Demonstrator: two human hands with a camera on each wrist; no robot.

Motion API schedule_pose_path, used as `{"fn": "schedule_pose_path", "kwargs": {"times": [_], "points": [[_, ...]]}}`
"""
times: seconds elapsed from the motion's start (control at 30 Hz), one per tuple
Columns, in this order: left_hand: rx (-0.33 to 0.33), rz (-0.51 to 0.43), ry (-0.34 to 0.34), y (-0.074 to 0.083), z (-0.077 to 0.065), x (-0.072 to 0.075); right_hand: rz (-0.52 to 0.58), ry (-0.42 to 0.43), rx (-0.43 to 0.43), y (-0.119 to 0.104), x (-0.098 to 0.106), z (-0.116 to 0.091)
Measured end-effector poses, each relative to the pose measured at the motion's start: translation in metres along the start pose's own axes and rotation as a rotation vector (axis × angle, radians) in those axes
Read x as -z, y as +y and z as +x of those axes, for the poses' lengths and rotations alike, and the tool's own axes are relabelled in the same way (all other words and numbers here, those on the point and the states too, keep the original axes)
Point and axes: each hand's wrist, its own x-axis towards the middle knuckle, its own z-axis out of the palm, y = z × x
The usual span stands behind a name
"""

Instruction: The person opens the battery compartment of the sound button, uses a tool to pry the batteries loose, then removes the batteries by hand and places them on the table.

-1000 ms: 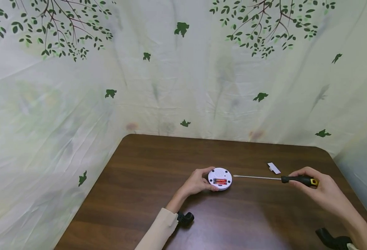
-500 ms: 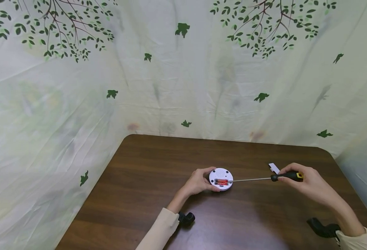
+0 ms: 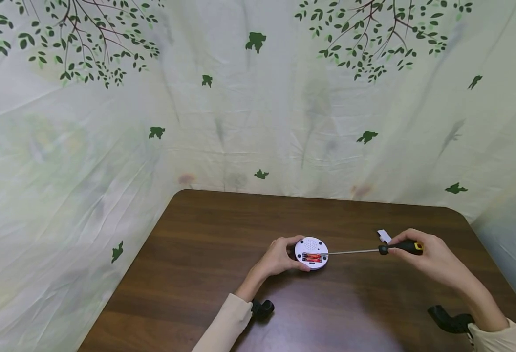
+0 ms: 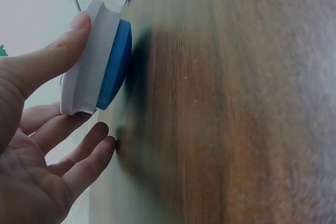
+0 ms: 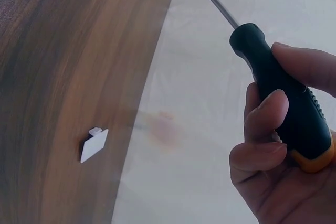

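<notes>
My left hand [image 3: 278, 255] grips a round white device [image 3: 312, 244] by its edge, thumb on one side and fingers on the other. Its underside faces up, with an uncovered compartment of red batteries [image 3: 312, 257]. In the left wrist view the device [image 4: 89, 61] shows a blue domed face [image 4: 116, 66] turned toward the table. A screwdriver [image 3: 400, 248] with a black-and-yellow handle is pinched in my right hand [image 3: 429, 254]. Its long shaft [image 3: 352, 252] points left, and the tip overlaps the right end of the battery compartment. The right wrist view shows fingers and thumb around the handle [image 5: 286, 93].
A small white battery cover [image 3: 384, 236] lies on the brown wooden table [image 3: 240, 215], just beyond my right hand. Behind the table hangs a pale curtain [image 3: 284, 107] with printed leaves. Black wrist mounts [image 3: 262, 309] sit at both cuffs.
The right hand has moved left with the screwdriver, bringing its tip from beside the device onto the battery compartment. The left hand and the device have stayed nearly still.
</notes>
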Motion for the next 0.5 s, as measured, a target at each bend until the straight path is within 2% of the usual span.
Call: {"fn": "schedule_pose_path", "kwargs": {"times": [0.5], "points": [[-0.016,-0.066,-0.005,-0.0013,-0.0001,-0.0014,-0.032,-0.001,0.013,-0.0047,0.0055,-0.0001]]}}
